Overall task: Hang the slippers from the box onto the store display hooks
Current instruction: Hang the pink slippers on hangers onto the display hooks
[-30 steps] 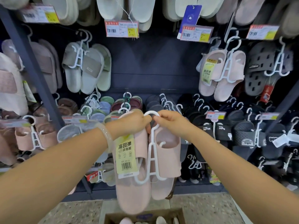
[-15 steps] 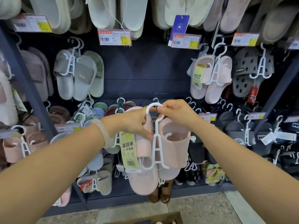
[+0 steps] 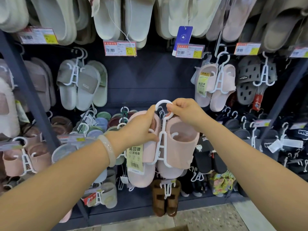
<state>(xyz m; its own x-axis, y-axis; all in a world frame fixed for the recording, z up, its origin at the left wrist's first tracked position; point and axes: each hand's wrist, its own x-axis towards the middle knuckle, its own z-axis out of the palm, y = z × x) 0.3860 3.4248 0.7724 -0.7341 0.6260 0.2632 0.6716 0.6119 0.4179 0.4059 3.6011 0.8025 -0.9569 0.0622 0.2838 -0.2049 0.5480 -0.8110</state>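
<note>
Now the pink slippers (image 3: 166,147) sit higher than a moment ago, left hand (image 3: 138,129) gripping one, right hand (image 3: 185,114) pinching the hanger loop (image 3: 164,104), nearing an open hook.

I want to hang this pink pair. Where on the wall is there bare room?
The dark back panel is bare between the grey-green slippers on the left and the hung pink pair on the right, below the price tags. The lower rows are crowded.
</note>
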